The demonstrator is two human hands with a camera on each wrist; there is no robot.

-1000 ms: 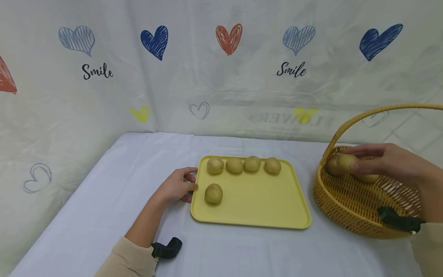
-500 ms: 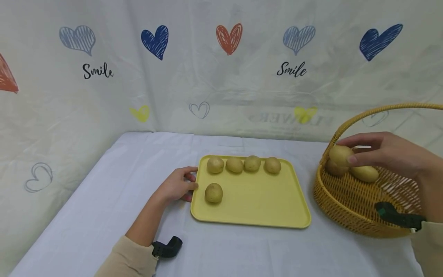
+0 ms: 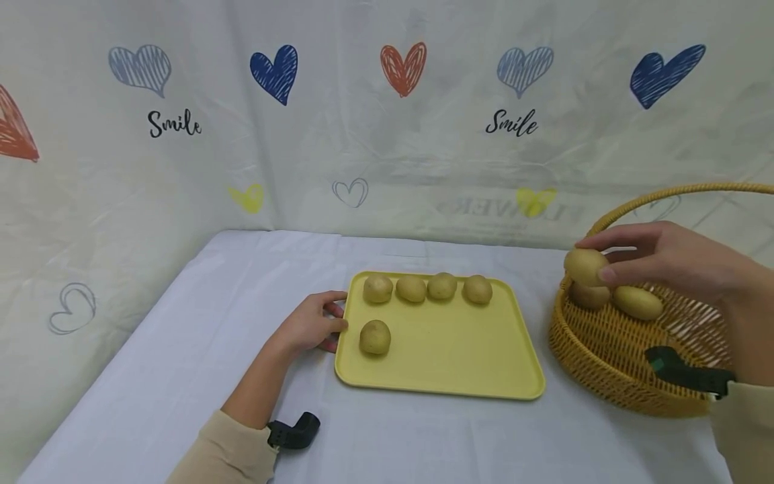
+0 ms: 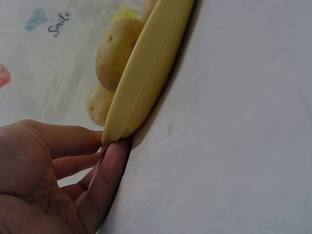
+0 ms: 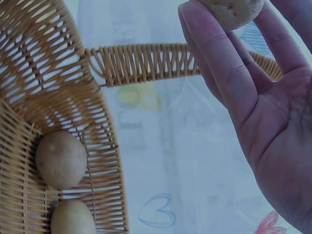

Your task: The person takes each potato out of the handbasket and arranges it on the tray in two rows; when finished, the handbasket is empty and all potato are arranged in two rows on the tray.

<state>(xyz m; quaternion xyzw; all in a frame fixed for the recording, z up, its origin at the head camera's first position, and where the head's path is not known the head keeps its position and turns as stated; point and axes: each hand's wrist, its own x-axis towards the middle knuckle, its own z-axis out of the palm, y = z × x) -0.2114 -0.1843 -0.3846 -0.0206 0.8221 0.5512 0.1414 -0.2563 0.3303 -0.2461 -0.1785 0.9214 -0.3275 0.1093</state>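
Observation:
My right hand (image 3: 683, 261) pinches a potato (image 3: 585, 267) between thumb and fingertips, above the left side of a wicker basket (image 3: 605, 376). In the right wrist view that potato (image 5: 236, 12) is partly cut off by the top edge. Two more potatoes lie in the basket, a brownish one (image 3: 589, 296) and a paler, longer one (image 3: 637, 302). My left hand (image 3: 310, 324) grips the left rim of a yellow tray (image 3: 453, 359); the left wrist view shows digits on both sides of its rim (image 4: 139, 92). Several potatoes form a row along the tray's back, and one potato (image 3: 375, 337) sits in front at the left.
The basket's tall arched handle (image 3: 665, 193) rises beside my right hand. A white cloth (image 3: 417, 437) covers the table. Behind it hangs a pale curtain (image 3: 399, 148) with printed hearts and words. A black wrist camera (image 3: 294, 431) is strapped to my left wrist.
My right hand has lifted the potato up and to the left, from among those in the basket to about its left rim. My left hand stays at the tray.

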